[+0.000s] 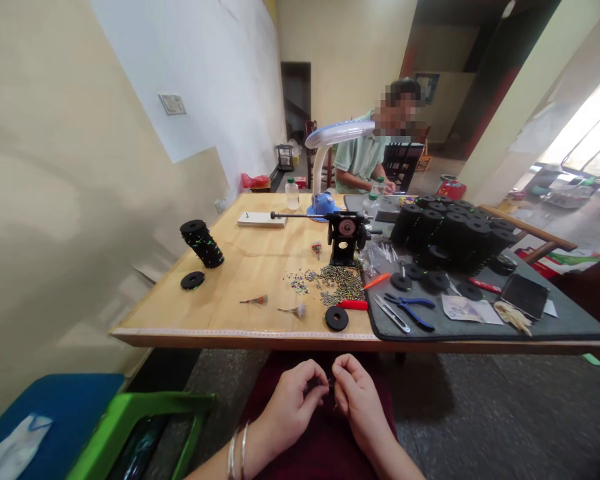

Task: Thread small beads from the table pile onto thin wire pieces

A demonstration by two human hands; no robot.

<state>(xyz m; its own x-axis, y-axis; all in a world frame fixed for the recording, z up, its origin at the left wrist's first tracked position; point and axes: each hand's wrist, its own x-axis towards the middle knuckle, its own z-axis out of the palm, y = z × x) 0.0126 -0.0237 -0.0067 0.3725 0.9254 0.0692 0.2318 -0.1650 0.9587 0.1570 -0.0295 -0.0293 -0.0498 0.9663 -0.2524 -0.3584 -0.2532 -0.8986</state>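
My left hand and my right hand are held together over my lap, below the front edge of the wooden table. The fingers of both are pinched around something tiny and dark between them; I cannot make out what it is. Bangles circle my left wrist. On the table ahead lie a heap of small beads and metal bits, a black disc, a red-handled tool and a black hand-crank winding machine.
A grey mat carries blue pliers, tweezers, and stacks of black spools. A black spool stack and disc stand at left. A desk lamp and another person sit at the far end. A green crate is at my left.
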